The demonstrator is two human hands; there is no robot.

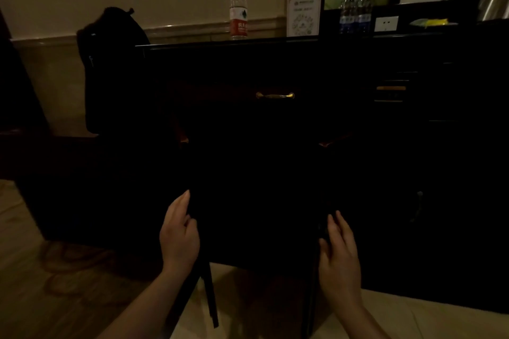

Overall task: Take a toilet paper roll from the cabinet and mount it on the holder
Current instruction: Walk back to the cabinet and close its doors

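Risk: dim light. Left hand [180, 231] at 7 o'clock, right hand [340, 253] at 5, fingers loosely curled against a dark object, grip unclear. Roll unseen; cabinet [275, 118] shut, fumbling likely.

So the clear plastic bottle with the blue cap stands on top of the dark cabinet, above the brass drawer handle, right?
Not quite: the clear plastic bottle has a red cap, as the head view shows. It does stand on the dark cabinet, above the brass drawer handle.
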